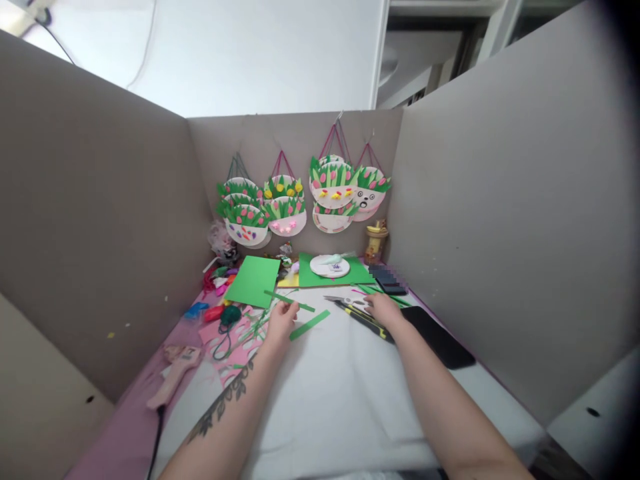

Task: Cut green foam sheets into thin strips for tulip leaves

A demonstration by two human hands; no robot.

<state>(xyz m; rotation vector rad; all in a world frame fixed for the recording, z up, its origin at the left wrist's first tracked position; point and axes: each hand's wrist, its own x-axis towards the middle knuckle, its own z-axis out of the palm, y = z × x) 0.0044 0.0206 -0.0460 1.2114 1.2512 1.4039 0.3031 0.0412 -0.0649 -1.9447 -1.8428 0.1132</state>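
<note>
Your left hand (283, 321) was found closed, thumb and fingers pinching a slender green paper strip (305, 307) that jutted out past both sides of the fingertips. A second, broader green paper strip (311, 324) lay loose on the white tabletop cover (340, 400), at three o'clock from that hand and near it.

Your right hand (385, 309) was bent with the fingers lowered; whether it gripped anything could not be told. A metal-bladed cutting tool with yellow-and-black handles (367, 323) lay just beside it, toward eight o'clock.

From your left hand, a bright green rectangular paper sheet (257, 279) lay at eleven o'clock, a round dark-green yarn ball (231, 315) at nine, and a white oval plate (320, 268) between one and two. A flat black rectangular object (440, 339) lay at four o'clock from your right hand.
</note>
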